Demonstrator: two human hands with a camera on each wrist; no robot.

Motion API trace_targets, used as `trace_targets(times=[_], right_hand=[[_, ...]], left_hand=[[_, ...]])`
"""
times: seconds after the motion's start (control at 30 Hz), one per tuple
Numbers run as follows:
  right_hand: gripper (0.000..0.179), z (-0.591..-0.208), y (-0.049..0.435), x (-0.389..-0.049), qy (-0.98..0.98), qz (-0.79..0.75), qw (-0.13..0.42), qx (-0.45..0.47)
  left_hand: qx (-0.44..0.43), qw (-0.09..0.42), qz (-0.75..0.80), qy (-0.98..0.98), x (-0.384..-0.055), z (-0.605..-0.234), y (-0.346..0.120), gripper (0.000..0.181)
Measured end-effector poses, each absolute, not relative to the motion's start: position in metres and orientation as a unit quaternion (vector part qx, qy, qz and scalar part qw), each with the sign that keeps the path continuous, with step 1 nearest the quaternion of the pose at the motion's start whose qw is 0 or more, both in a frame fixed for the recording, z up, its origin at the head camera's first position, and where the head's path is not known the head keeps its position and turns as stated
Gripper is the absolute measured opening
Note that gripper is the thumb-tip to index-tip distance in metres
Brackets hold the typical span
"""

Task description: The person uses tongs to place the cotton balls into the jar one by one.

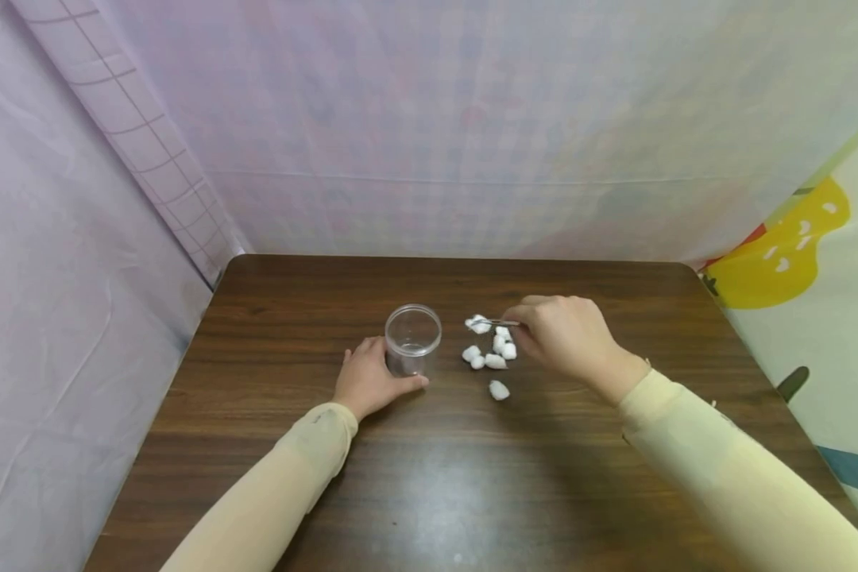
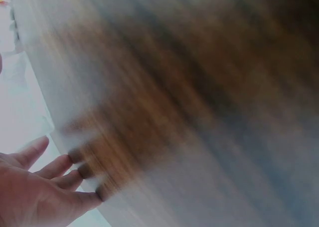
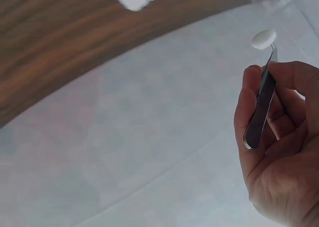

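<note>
My left hand (image 1: 370, 381) holds a clear, open-topped plastic jar (image 1: 412, 347) upright on the table, thumb in front and fingers round its left side. Only bent fingers (image 2: 56, 173) show at the lower left of the left wrist view. To the right of the jar, my right hand (image 1: 566, 332) pinches metal tweezers (image 3: 260, 110) between thumb and fingers. A white cotton ball (image 3: 264, 39) sits at the tweezer tips. Several more cotton balls (image 1: 496, 361) lie in a loose cluster below the tweezers, and a single cotton ball (image 1: 499, 390) lies nearer me.
The dark wood-grain table (image 1: 415, 469) has rounded far corners. A pale checked curtain (image 1: 472, 143) hangs behind its far edge, and a white cloth (image 1: 64, 318) hangs along the left. On the right is a cloth with a yellow print (image 1: 779, 262).
</note>
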State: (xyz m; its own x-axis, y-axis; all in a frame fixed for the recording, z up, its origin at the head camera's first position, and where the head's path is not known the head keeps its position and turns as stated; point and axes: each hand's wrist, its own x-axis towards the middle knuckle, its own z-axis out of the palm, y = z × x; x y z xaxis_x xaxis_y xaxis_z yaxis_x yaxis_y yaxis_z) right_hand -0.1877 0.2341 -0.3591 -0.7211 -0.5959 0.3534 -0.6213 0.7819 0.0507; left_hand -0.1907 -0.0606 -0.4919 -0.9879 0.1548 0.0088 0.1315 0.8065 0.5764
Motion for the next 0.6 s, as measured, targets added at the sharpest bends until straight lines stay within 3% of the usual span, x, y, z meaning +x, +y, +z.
trace_targets(times=[0.2,0.6], right_hand=[[0.016,-0.342,0.203,-0.195,-0.917,0.043,0.190,0.347],[0.016,-0.351,0.163,-0.200,-0.928,0.030,0.132,0.348]], left_hand=[[0.075,0.019,0.299,0.951,-0.190,-0.491,-0.062,0.097],[0.076,0.017,0.308,0.948,-0.191,-0.491,-0.061,0.097]])
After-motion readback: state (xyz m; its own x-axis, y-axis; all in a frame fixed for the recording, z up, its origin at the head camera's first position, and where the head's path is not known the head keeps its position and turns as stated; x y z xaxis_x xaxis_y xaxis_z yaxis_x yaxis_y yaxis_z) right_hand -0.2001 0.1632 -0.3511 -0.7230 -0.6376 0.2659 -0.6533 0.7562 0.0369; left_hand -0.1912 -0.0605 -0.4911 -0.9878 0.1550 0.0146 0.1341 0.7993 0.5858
